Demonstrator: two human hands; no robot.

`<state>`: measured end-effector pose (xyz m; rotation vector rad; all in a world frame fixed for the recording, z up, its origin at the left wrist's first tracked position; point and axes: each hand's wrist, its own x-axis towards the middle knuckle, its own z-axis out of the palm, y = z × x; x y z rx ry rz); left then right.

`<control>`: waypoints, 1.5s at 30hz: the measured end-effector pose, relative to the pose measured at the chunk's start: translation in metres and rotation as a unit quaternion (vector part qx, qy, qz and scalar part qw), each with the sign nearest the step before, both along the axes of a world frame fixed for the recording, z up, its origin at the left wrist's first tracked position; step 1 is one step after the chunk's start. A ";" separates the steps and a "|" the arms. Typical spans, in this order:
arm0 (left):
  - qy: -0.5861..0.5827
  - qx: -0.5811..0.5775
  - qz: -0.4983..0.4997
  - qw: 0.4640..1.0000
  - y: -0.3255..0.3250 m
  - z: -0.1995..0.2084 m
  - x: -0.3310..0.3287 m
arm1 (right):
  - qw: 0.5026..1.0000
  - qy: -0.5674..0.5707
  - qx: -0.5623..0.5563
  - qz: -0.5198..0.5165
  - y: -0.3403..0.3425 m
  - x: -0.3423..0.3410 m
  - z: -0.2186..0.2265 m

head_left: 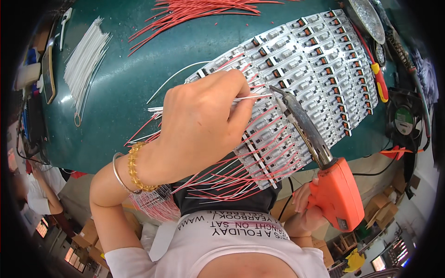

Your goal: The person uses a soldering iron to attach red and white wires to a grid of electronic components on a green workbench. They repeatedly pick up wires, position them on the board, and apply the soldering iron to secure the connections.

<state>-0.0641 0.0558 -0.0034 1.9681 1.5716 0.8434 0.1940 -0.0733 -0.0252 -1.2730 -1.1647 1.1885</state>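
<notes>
A large panel of small circuit boards (303,74) lies on the green table, with rows of components and red wires along its left part. Over its left side, my left hand (204,116) pinches a thin white wire (259,96) between thumb and fingers. More white wire ends stick out behind that hand. At lower right, my right hand (309,204) grips the handle of an orange soldering gun (340,194), its fingers partly hidden behind it. The gun's dark tip points up and left onto the boards, close to the white wire's end.
Red wires (199,10) are heaped at the far edge, and a white wire bundle (87,65) lies at left. On the right are a red-yellow screwdriver (380,83), a metal dish (368,21) and a small fan (404,119). Wired boards overhang the near table edge.
</notes>
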 end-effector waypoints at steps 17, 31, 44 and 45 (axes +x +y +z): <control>0.022 0.020 0.017 0.999 -0.002 -0.001 -0.001 | 0.990 -0.086 0.073 0.084 -0.002 0.020 -0.010; -0.034 0.023 -0.005 0.999 -0.007 -0.004 0.005 | 0.988 -0.056 0.074 0.126 -0.003 0.025 -0.007; -0.007 0.046 -0.012 0.999 -0.010 -0.007 0.008 | 0.985 -0.168 0.001 0.042 -0.013 0.012 0.004; -0.004 0.046 -0.012 0.999 -0.010 -0.007 0.007 | 0.988 -0.142 0.022 0.051 -0.011 0.014 0.002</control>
